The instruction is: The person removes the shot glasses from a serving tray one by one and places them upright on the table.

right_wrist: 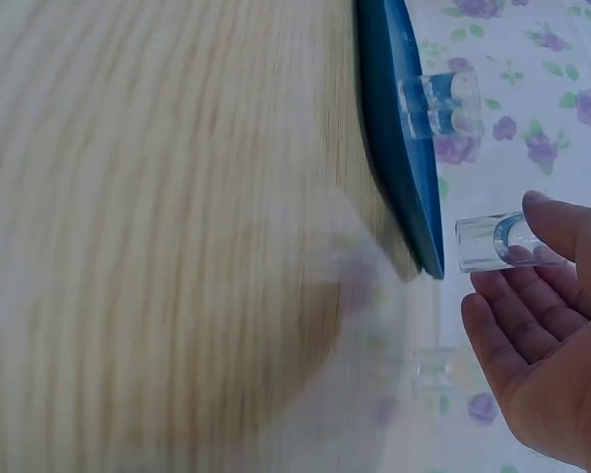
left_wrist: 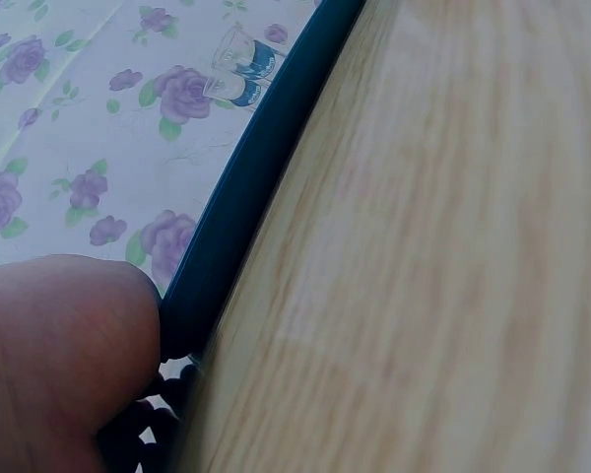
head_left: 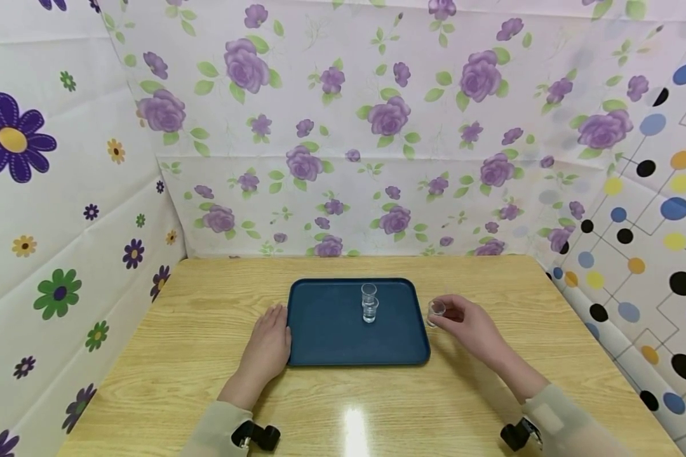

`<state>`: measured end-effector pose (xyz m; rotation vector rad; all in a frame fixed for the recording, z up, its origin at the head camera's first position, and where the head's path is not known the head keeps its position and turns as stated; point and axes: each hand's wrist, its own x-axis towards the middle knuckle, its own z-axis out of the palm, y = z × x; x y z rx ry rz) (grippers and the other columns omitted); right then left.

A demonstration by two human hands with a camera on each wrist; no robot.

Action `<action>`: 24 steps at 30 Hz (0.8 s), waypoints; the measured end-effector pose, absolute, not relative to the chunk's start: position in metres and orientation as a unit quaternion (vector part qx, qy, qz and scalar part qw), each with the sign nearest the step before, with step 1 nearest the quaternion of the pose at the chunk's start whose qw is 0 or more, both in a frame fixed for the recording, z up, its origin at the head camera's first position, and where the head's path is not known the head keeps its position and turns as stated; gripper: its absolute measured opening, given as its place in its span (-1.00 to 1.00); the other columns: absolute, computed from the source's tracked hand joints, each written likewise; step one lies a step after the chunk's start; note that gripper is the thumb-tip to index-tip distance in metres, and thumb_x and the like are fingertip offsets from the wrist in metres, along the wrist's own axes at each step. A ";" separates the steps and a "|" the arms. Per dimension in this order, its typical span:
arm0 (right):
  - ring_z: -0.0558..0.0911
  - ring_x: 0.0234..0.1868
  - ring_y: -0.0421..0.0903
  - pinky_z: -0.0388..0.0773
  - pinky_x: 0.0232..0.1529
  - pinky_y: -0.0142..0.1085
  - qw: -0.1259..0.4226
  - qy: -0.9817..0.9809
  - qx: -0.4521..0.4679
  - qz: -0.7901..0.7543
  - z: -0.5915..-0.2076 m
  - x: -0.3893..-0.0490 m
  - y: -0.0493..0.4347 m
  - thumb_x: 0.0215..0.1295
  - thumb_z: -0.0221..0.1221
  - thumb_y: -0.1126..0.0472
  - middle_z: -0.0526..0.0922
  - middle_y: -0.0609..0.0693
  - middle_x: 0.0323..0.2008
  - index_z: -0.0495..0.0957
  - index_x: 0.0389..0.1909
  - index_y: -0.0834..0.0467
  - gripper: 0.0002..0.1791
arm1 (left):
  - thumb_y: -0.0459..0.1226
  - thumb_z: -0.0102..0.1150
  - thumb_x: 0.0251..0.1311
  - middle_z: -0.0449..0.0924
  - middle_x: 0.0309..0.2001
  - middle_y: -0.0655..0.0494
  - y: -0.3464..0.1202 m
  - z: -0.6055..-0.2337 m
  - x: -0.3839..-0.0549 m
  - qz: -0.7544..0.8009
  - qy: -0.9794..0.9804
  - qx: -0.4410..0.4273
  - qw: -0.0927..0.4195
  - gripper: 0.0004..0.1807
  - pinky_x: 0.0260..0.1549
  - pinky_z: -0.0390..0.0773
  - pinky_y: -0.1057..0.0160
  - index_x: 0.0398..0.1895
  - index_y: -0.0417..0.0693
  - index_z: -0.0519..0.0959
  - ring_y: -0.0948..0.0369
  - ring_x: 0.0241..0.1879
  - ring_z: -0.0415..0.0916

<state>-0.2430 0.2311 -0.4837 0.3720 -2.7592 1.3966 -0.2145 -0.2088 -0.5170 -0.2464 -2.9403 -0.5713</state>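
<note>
A dark blue rectangular tray lies on the wooden table. Two small clear shot glasses stand on it right of its middle, the nearer shot glass overlapping the farther shot glass in the head view. Along the tray's left edge, my left hand rests with straight fingers, touching the rim. My right hand pinches another clear shot glass between thumb and fingers, just outside the tray's right edge. In the right wrist view this glass is raised over the table, its reflection below.
The wooden table extends around the tray on every side. Behind it hangs a cloth with purple roses; a flowered cloth closes the left side and a dotted cloth the right.
</note>
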 end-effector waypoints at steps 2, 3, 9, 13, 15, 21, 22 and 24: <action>0.77 0.06 -0.05 0.74 0.02 -0.27 0.015 -0.888 0.120 0.443 -0.485 -0.241 0.238 0.57 0.40 0.00 0.77 -0.02 0.08 0.65 0.34 0.10 -0.54 | -0.35 0.00 0.71 0.27 0.60 -0.47 -0.209 -0.517 -0.215 -0.189 -0.976 -0.081 0.068 -0.44 0.62 0.15 -0.34 0.59 -0.54 0.30 -0.33 0.65 0.15; 0.77 0.06 -0.05 0.74 0.02 -0.28 0.016 -0.890 0.116 0.441 -0.485 -0.240 0.241 0.56 0.40 0.00 0.77 -0.02 0.08 0.66 0.34 0.09 -0.54 | -0.35 0.00 0.71 0.27 0.61 -0.47 -0.209 -0.517 -0.215 -0.188 -0.977 -0.081 0.067 -0.44 0.62 0.14 -0.33 0.60 -0.54 0.30 -0.32 0.65 0.15; 0.76 0.07 -0.02 0.73 -0.03 -0.30 0.019 -0.902 0.097 0.420 -0.486 -0.235 0.263 0.57 0.40 0.00 0.77 0.02 0.11 0.66 0.36 0.14 -0.52 | -0.35 -0.01 0.72 0.25 0.61 -0.46 -0.209 -0.517 -0.216 -0.187 -0.977 -0.080 0.064 -0.44 0.63 0.13 -0.33 0.61 -0.53 0.29 -0.32 0.66 0.13; 0.76 0.09 0.00 0.73 -0.03 -0.31 0.026 -0.908 0.097 0.407 -0.485 -0.235 0.273 0.58 0.38 -0.03 0.77 0.04 0.12 0.66 0.36 0.16 -0.50 | -0.35 -0.01 0.72 0.25 0.62 -0.46 -0.210 -0.517 -0.215 -0.191 -0.976 -0.078 0.064 -0.44 0.63 0.12 -0.33 0.61 -0.53 0.29 -0.32 0.66 0.13; 0.76 0.10 0.02 0.73 -0.02 -0.31 0.027 -0.908 0.096 0.407 -0.484 -0.236 0.277 0.58 0.38 -0.04 0.77 0.05 0.13 0.65 0.37 0.18 -0.48 | -0.35 -0.01 0.72 0.25 0.62 -0.47 -0.210 -0.517 -0.215 -0.194 -0.976 -0.077 0.062 -0.44 0.63 0.12 -0.34 0.61 -0.53 0.29 -0.32 0.66 0.12; 0.76 0.14 0.07 0.74 -0.01 -0.30 0.028 -0.911 0.078 0.403 -0.481 -0.241 0.289 0.59 0.36 -0.09 0.76 0.11 0.17 0.62 0.39 0.20 -0.43 | -0.35 0.00 0.71 0.26 0.61 -0.47 -0.209 -0.518 -0.215 -0.197 -0.975 -0.080 0.066 -0.44 0.63 0.13 -0.34 0.60 -0.53 0.30 -0.33 0.65 0.14; 0.75 0.15 0.08 0.74 -0.01 -0.30 0.030 -0.913 0.073 0.401 -0.481 -0.242 0.291 0.60 0.35 -0.10 0.75 0.12 0.18 0.61 0.40 0.21 -0.42 | -0.35 0.01 0.71 0.26 0.61 -0.47 -0.209 -0.518 -0.215 -0.197 -0.975 -0.080 0.067 -0.44 0.63 0.13 -0.34 0.60 -0.53 0.30 -0.33 0.65 0.14; 0.74 0.16 0.11 0.73 -0.01 -0.29 0.035 -0.915 0.064 0.397 -0.479 -0.245 0.295 0.61 0.33 -0.11 0.74 0.15 0.20 0.59 0.41 0.22 -0.40 | -0.35 0.01 0.71 0.27 0.61 -0.47 -0.209 -0.519 -0.214 -0.196 -0.975 -0.079 0.070 -0.44 0.63 0.13 -0.33 0.60 -0.53 0.30 -0.32 0.65 0.14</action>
